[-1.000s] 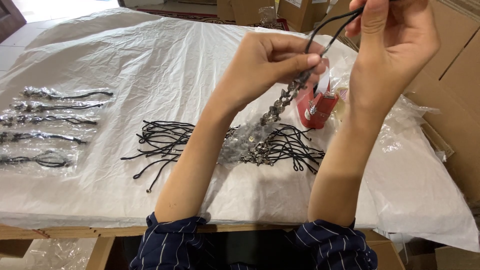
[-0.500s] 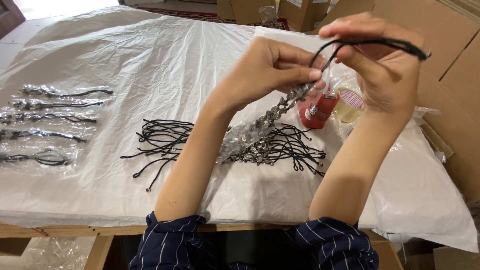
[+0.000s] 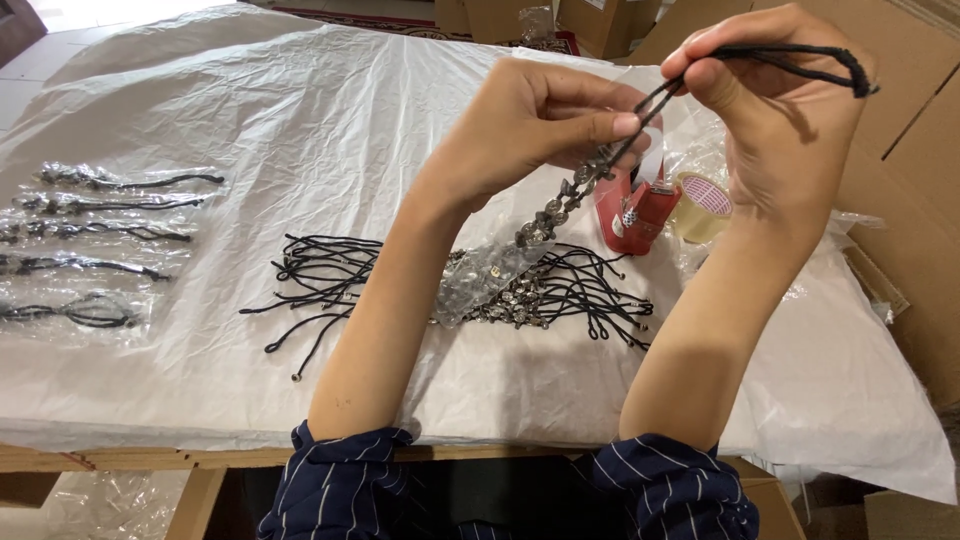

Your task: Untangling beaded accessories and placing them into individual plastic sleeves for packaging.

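Note:
My left hand point(image 3: 535, 125) pinches the top of a beaded necklace point(image 3: 560, 200), whose metal beads hang down into a clear plastic sleeve point(image 3: 480, 280). My right hand point(image 3: 785, 110) is raised and grips the necklace's black cord point(image 3: 800, 60), folded into a loop between its fingers. Under both hands lies a pile of more black-cord necklaces point(image 3: 540, 285) on the white plastic sheet point(image 3: 300, 100).
A red tape dispenser point(image 3: 635, 210) with a roll of clear tape point(image 3: 705, 205) stands behind the pile. Several bagged necklaces point(image 3: 110, 235) lie in a row at the left. Cardboard boxes point(image 3: 900, 170) stand to the right. The wooden table edge point(image 3: 150, 460) runs along the front.
My right hand came down from the top of the view and drew the black cord into a folded loop. My left hand stayed on the beads.

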